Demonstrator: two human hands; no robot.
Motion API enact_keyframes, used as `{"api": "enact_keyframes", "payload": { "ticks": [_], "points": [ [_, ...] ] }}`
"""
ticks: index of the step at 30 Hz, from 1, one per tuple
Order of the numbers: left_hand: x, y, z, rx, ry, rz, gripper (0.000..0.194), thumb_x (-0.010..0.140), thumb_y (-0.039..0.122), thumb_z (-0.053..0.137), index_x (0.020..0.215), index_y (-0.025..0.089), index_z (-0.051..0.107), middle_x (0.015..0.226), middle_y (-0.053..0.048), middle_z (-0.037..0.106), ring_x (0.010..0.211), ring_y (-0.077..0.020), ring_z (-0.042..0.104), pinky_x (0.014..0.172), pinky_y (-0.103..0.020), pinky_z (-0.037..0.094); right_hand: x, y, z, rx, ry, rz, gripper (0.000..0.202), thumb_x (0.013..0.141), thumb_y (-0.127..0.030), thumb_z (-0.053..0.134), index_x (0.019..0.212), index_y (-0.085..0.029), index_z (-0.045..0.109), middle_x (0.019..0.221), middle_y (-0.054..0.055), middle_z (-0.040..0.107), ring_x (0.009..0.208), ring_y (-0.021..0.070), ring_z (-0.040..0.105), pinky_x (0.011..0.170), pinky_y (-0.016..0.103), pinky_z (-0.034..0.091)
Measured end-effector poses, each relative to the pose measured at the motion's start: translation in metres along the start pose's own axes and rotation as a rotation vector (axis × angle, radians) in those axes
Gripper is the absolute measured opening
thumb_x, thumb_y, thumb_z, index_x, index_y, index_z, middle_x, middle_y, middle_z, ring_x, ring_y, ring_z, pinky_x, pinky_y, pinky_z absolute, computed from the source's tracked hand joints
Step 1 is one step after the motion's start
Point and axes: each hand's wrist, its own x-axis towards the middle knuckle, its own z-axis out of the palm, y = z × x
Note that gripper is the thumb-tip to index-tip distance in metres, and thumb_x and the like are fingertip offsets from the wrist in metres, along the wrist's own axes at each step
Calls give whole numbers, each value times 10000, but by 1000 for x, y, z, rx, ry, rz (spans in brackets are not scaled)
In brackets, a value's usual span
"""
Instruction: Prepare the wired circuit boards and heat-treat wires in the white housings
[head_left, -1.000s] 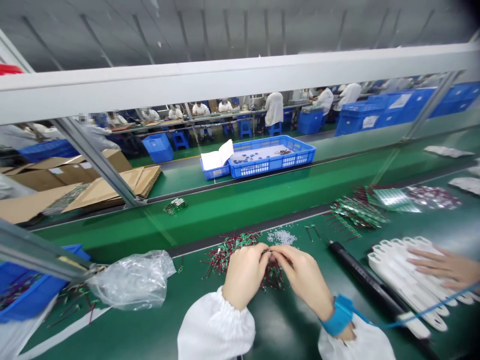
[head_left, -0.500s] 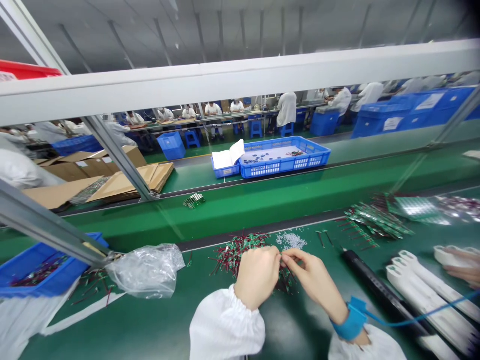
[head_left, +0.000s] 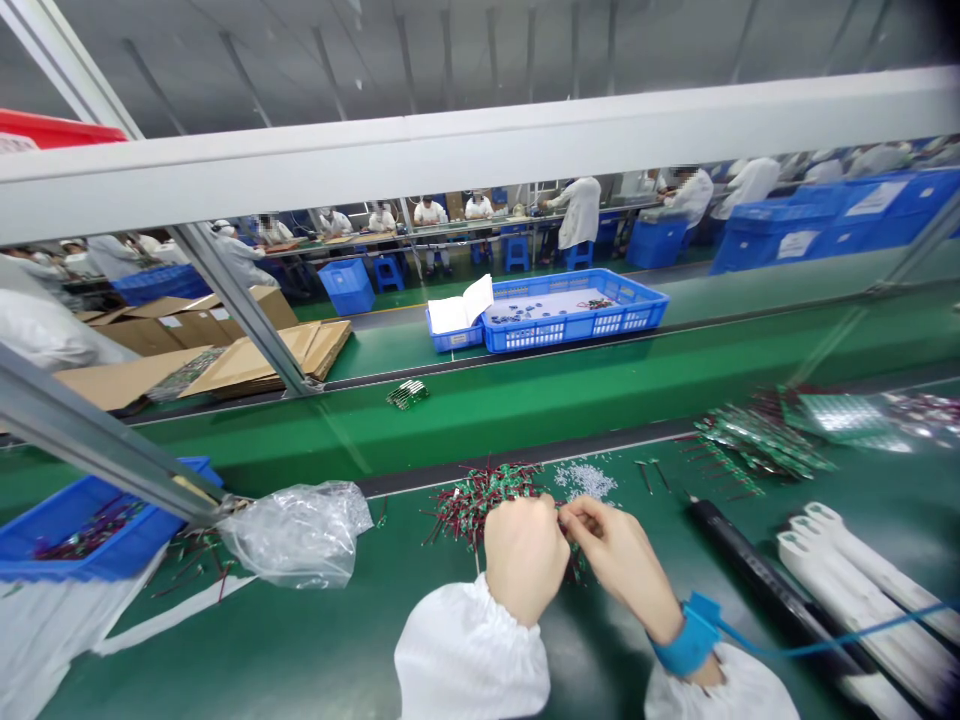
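My left hand (head_left: pixel 527 555) is closed with its back to me, over the near edge of a pile of small green circuit boards with dark red wires (head_left: pixel 480 500). Its fingertips are hidden. Against it, my right hand (head_left: pixel 621 552) pinches thumb and finger together where the two hands meet; whatever lies between them is too small to make out. A blue wrist strap (head_left: pixel 688 635) with a cord circles my right wrist. Just beyond my hands lies a scatter of tiny pale parts (head_left: pixel 586 480), with two loose wired pieces (head_left: pixel 651 476) to its right.
At right lie a black stick-shaped tool (head_left: pixel 750 560), white plastic holders (head_left: pixel 832 570) and stacked board strips (head_left: pixel 765 440). A clear plastic bag (head_left: pixel 300 535) and a blue bin (head_left: pixel 184 490) are at left. Behind runs a green belt (head_left: pixel 525 390); blue baskets (head_left: pixel 615 318) stand beyond.
My hands stay together, the left turned slightly more over. On the belt, a small board panel has shifted right. Another person's hand at the right edge has left the view.
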Motion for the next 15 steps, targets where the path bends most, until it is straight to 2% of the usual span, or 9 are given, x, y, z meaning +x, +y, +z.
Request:
{"api": "enact_keyframes", "payload": {
  "ticks": [15],
  "points": [
    [-3,9,4,10,-19,-34,277,831,168,384,794,175,658,763,-83,706,739,-248,675,599,-301,456,-3,-5,-4,-72,13,59,211,816,-347,418,705,-236,560,658,-15,645,653,187,595,591,264,353]
  ]
}}
